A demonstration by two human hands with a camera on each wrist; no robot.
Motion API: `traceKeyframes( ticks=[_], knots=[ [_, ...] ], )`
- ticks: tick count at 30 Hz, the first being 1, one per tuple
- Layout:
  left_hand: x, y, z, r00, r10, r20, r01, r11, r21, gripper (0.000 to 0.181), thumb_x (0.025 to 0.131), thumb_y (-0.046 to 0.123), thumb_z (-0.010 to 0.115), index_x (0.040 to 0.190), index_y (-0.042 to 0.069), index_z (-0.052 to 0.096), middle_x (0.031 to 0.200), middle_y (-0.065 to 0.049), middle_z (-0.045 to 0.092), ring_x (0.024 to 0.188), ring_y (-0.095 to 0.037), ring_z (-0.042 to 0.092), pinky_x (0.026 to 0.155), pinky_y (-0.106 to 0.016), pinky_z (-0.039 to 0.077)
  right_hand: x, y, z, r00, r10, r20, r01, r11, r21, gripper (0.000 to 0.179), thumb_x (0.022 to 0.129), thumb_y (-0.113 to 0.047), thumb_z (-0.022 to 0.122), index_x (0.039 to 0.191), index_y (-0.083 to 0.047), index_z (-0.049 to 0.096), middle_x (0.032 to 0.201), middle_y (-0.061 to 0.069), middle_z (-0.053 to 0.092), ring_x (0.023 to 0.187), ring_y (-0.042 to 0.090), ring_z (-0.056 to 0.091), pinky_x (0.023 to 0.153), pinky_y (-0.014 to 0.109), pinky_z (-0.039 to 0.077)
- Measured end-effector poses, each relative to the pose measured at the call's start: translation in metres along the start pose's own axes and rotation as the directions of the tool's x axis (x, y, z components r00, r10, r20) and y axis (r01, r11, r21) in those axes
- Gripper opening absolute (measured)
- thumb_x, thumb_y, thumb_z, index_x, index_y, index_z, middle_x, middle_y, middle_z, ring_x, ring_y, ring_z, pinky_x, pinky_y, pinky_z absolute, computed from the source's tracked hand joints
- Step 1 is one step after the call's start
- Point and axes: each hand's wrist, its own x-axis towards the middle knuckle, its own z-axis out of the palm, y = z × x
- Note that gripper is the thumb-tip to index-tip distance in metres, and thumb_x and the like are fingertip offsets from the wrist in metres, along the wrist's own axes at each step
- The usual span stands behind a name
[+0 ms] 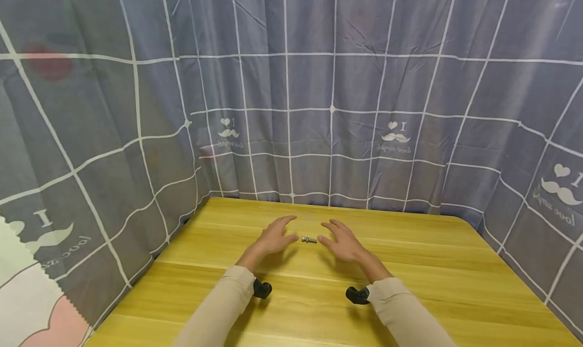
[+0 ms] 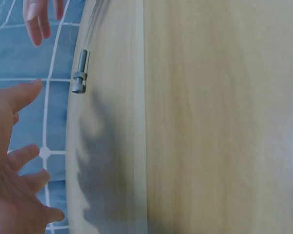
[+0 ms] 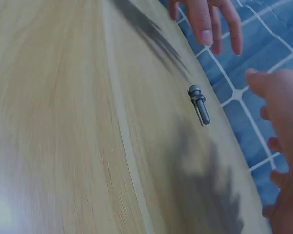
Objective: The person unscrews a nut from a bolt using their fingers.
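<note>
A small grey metal bolt (image 1: pixel 309 240) lies on the wooden table between the two hands. In both wrist views it has a round head and a nut (image 2: pixel 80 75) on its shank, close to the head. To its left my left hand (image 1: pixel 273 236) hovers above the table, fingers loosely spread and thumb toward the bolt. My right hand (image 1: pixel 342 242) mirrors it on the other side, its thumb tip near the threaded end (image 3: pixel 205 117). Neither hand touches the bolt, and both hold nothing.
The yellow wood-grain table (image 1: pixel 291 311) spreads around the hands. A grey curtain (image 1: pixel 309 84) with white grid lines hangs behind it and along both sides. Black devices (image 1: pixel 261 289) sit at both wrists, by the beige sleeves (image 1: pixel 218 306).
</note>
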Motion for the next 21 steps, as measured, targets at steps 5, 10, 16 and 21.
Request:
traceKeyframes(
  ticks=[5,10,16,21],
  knots=[
    [0.006,-0.007,0.004,0.999,-0.046,0.006,0.047,0.990,-0.130,0.056,0.099,0.017,0.073,0.149,0.002,0.052,0.151,-0.022,0.049,0.140,-0.045,0.043,0.111,-0.062,0.035,0.009,0.003,0.015,0.998,0.017,-0.067,-0.007,0.988,0.157,0.050,0.106,-0.034,0.062,0.141,0.000,0.060,0.150,0.029,0.046,0.141,0.048,0.039,0.113,0.064,0.031],
    [0.018,-0.013,0.012,0.997,-0.079,0.011,0.079,0.977,-0.197,0.039,0.097,0.013,0.075,0.133,0.000,0.065,0.143,-0.021,0.056,0.135,-0.046,0.047,0.109,-0.062,0.038,0.016,0.007,0.025,0.993,0.041,-0.108,-0.017,0.978,0.206,0.042,0.103,-0.026,0.066,0.134,0.003,0.065,0.143,0.028,0.053,0.136,0.047,0.046,0.109,0.063,0.036],
    [0.025,-0.014,0.025,0.991,-0.133,0.019,0.134,0.964,-0.228,0.022,0.094,0.013,0.079,0.113,0.004,0.076,0.139,-0.018,0.061,0.134,-0.044,0.048,0.113,-0.063,0.032,0.018,0.009,0.035,0.988,0.098,-0.117,-0.067,0.967,0.245,0.029,0.099,-0.014,0.072,0.122,0.002,0.072,0.136,0.025,0.059,0.132,0.047,0.050,0.108,0.063,0.039],
    [0.025,-0.011,0.030,0.992,-0.129,-0.012,0.126,0.982,-0.138,0.018,0.090,0.016,0.083,0.106,0.007,0.080,0.139,-0.019,0.060,0.139,-0.044,0.044,0.114,-0.073,0.001,0.021,0.010,0.043,0.993,0.076,-0.093,-0.060,0.984,0.165,0.019,0.095,-0.011,0.076,0.112,-0.001,0.077,0.132,0.023,0.062,0.129,0.046,0.053,0.107,0.060,0.040]
  ],
)
